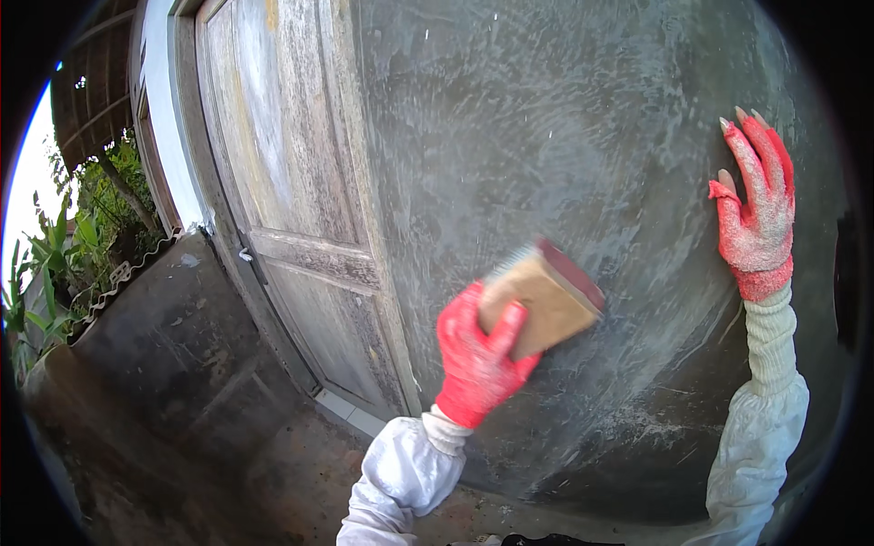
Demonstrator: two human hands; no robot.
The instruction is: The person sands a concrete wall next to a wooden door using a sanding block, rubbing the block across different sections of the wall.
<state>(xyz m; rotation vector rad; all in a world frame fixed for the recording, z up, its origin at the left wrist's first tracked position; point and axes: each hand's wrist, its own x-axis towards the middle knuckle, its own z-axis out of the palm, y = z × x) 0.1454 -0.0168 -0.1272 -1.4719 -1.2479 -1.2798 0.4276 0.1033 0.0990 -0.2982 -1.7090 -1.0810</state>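
Note:
My left hand (481, 358), in a red glove, grips a tan block (539, 304) with a dark red side, likely a sanding block. It is held at the grey cement wall (478, 136), and its edges are blurred. The face towards the wall is hidden. Farther right, my right hand (758, 198) lies against the same wall with its fingers apart and holds nothing. Its red glove is dusted white, and bare fingertips stick out of the worn ends. Pale streaks and swirls mark the wall around both hands.
A weathered wooden door (307, 205) in a frame adjoins the wall on the left, with a tiled sill (348, 413) below. Beyond it stands a low dark wall (184, 327) beside green plants (54, 252). Stained floor (293, 471) runs along the bottom.

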